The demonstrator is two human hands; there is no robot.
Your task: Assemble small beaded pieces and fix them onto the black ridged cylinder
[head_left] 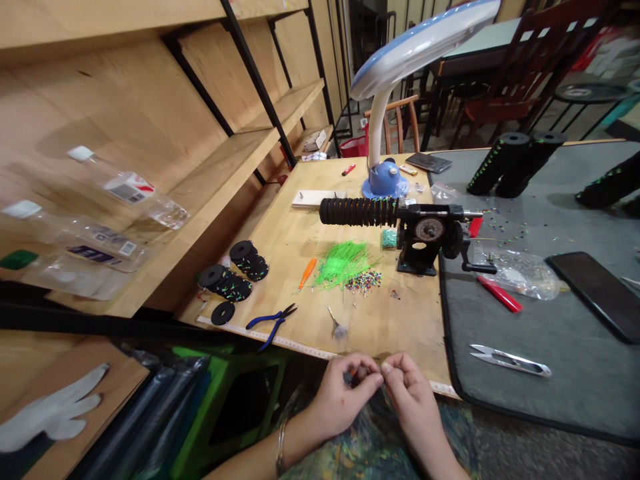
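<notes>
My left hand (345, 397) and my right hand (414, 400) meet fingertip to fingertip just past the table's front edge. Both are closed in a pinch, and what lies between the fingertips is too small to make out. Something dark and orange shows inside the curled fingers of my left hand. Beyond them on the wood lie a small pale tuft with a metal tip (339, 329), blue-handled pliers (273, 323), an orange-handled tool (307, 272), a heap of bright green strands (343, 263) and many multicoloured beads (365, 281).
A black hand-cranked winder (425, 233) carries a row of black spools (357, 211). Behind it rises a desk lamp (385, 179). Black spools (225, 283) stand at left. Thread snips (510, 360), a red tube (500, 293) and a phone (597, 293) rest on the grey mat (585, 393).
</notes>
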